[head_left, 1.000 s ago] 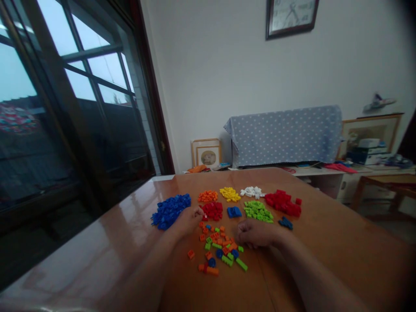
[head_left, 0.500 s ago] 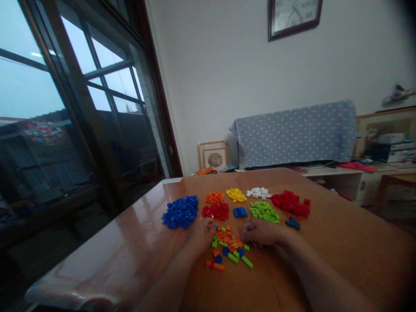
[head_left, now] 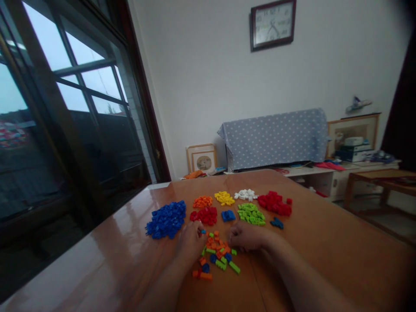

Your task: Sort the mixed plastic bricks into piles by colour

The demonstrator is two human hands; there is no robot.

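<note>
A loose mix of small toy building bricks [head_left: 218, 251], orange, green, blue and a little red, lies on the brown table between my hands. My left hand [head_left: 191, 240] rests at the left of this mix, fingers curled and closed; a small light-blue brick [head_left: 203, 232] is right by its fingertips. What the fingers hold, if anything, is too small to tell. At the right edge of the mix my right hand [head_left: 246, 236] is closed with fingers bent inward, close to the orange bricks. Its fingertips are partly hidden, so any piece in them cannot be made out.
Sorted piles stand behind: blue bricks [head_left: 166, 219], red [head_left: 204, 215], orange [head_left: 203, 202], yellow [head_left: 224, 198], white [head_left: 246, 194], green [head_left: 251, 214] and larger red bricks [head_left: 274, 203]. Blue pieces [head_left: 228, 216] and dark teal pieces [head_left: 277, 222] lie among them on the table [head_left: 308, 255].
My view has turned to the right, so everything sits further left in the picture. My right hand has come slightly closer to the mixed bricks. The piles look unchanged.
</note>
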